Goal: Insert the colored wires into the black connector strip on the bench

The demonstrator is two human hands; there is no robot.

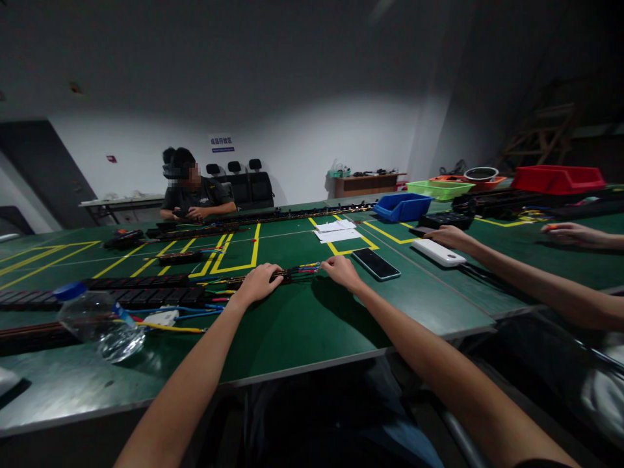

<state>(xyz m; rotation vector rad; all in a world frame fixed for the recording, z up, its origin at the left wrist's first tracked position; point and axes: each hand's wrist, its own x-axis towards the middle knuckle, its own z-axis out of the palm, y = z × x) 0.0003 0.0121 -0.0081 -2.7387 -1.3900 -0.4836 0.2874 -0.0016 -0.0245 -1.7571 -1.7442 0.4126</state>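
Both my arms reach out over a green table (pixel 302 325). My left hand (pixel 257 283) is closed over a thin dark strip with coloured wires (pixel 287 274) lying on the table. My right hand (pixel 342 271) is closed on the right end of the same bundle, where the coloured wire tips (pixel 312 266) stick out. The strip runs left into a long black cable chain (pixel 136 290). A dark phone (pixel 376 264) lies just right of my right hand.
A clear water bottle (pixel 100 323) lies at the near left. A co-worker's hands (pixel 451 237) rest at the right by a white power bank (pixel 439 253). Another person (pixel 195 192) sits across the table. Blue (pixel 402 207), green and red bins stand at the far right, white papers (pixel 336 231) mid-table.
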